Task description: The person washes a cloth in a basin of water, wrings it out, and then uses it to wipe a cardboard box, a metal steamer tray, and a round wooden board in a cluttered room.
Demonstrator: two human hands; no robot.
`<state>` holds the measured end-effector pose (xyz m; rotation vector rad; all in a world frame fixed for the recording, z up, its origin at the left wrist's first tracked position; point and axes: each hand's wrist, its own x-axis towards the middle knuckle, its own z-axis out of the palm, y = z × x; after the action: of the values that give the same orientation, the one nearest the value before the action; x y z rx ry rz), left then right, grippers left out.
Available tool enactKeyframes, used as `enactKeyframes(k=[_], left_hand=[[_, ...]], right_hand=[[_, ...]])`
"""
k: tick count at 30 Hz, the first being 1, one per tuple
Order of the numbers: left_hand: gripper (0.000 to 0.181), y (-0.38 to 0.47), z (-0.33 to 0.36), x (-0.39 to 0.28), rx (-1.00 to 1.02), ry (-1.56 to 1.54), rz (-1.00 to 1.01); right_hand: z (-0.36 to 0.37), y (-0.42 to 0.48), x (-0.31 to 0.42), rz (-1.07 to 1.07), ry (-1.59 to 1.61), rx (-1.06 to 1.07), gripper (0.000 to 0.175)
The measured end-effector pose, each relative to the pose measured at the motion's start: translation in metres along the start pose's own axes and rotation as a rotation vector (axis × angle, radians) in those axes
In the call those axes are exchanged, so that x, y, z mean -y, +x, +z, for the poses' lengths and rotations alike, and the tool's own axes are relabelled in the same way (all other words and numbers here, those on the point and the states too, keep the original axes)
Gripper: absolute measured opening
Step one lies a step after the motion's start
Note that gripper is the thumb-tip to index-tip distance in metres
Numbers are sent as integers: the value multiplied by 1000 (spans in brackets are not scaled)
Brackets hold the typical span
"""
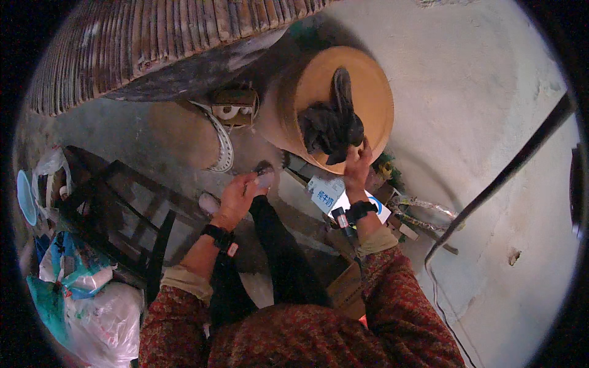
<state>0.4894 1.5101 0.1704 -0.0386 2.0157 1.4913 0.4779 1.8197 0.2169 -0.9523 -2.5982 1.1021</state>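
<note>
A crumpled dark cloth point(331, 126) lies on the round tan lid point(372, 92) of a large, drum-like container. At the cloth's near edge, my right hand point(358, 168) has its thumb and fingers closed around a bit of the fabric. My left hand point(238, 195) hangs lower to the left, above my shoe point(264, 177), with its fingers partly curled. Whether anything small sits between those fingers is unclear. Both wrists wear black bands.
A milk carton box point(324, 191) and an open cardboard box point(347, 294) are beside my legs. Left are a dark wooden frame point(115, 221) and plastic bags point(103, 317). A slatted surface point(184, 37) overhangs the top left. A dark cable point(497, 184) crosses before the right wall.
</note>
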Motion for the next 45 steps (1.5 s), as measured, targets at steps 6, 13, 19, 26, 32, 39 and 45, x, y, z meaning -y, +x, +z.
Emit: enactKeyframes(k=[6, 13, 19, 26, 32, 39, 45], left_hand=[[31, 24, 9, -31, -5, 168, 242], [33, 65, 26, -72, -47, 443, 673], [58, 105, 54, -96, 87, 756, 806], [45, 102, 69, -60, -202, 834, 897], [78, 97, 74, -48, -59, 877, 822], [76, 96, 71, -46, -23, 927, 783], [72, 90, 60, -57, 57, 928, 772]], right_hand=[[64, 3, 20, -319, -431, 48, 68], [97, 101, 46, -599, -494, 0, 72], [99, 224, 46, -472, -450, -71, 58], [-27, 209, -47, 99, -809, -70, 52], [-54, 103, -115, -86, -892, -168, 57], [18, -20, -32, -8, -81, 52, 62], [-15, -14, -42, -40, -208, 45, 43]])
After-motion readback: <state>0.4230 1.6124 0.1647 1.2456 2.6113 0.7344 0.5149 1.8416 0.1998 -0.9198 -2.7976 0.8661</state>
